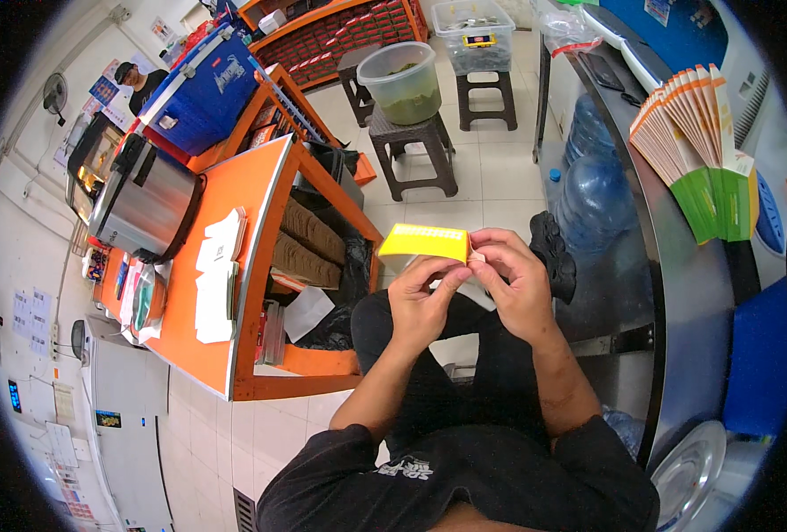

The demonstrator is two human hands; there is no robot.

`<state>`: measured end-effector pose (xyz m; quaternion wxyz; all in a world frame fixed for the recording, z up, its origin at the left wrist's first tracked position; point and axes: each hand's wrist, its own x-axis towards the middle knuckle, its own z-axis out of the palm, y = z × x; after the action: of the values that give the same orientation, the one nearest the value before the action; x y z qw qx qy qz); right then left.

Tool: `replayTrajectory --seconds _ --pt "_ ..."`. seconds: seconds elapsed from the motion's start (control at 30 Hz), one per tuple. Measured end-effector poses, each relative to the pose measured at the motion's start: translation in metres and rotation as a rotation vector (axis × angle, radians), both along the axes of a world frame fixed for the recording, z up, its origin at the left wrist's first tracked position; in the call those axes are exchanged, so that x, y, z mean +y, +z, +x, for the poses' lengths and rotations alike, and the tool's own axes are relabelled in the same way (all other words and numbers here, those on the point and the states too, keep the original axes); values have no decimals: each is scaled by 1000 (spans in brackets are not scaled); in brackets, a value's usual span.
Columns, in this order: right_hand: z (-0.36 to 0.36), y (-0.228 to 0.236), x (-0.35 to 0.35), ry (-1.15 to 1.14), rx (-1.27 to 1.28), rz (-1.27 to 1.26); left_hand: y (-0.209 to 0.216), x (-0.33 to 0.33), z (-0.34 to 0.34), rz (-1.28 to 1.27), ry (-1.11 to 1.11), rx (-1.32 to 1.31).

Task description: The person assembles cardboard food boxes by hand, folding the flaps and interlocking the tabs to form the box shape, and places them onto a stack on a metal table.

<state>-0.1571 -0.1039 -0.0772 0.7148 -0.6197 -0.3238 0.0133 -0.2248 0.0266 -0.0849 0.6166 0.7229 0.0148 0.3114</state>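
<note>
A small yellow carton (424, 242) with a white underside is held up in front of me, above my lap. My left hand (424, 297) is closed on its lower right part, thumb and fingers pinching from below. My right hand (517, 279) has its fingertips closed on the carton's right end, where a small pale flap shows. The fingertips of both hands nearly meet there. Whether anything lies inside the carton cannot be seen.
An orange table (180, 301) at left bears white folded cartons (216, 301) and a steel cooker (149, 199). On the steel table (690, 328) at right, green-and-orange cartons (704, 160) lie fanned out. Ahead, a tub of green liquid (402, 84) stands on a stool (411, 151).
</note>
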Motion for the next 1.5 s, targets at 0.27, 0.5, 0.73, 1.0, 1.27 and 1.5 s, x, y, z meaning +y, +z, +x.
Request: replayTrajectory --seconds 0.27,0.5,0.73,1.0,1.27,1.5 --pt "-4 -1 6 -25 38 30 -2 -3 -2 4 12 35" --pt "-2 -12 5 157 295 221 -1 2 -1 -82 33 -64" --pt "-8 -11 10 79 135 230 -4 8 0 -210 -127 -23" --pt "-17 -11 14 -16 -322 -183 3 9 10 -512 -35 40" --pt "-23 -27 22 -313 -317 -345 -2 14 14 -526 191 82" --pt "-15 -31 18 -209 1 -258 -2 19 11 -604 -62 49"
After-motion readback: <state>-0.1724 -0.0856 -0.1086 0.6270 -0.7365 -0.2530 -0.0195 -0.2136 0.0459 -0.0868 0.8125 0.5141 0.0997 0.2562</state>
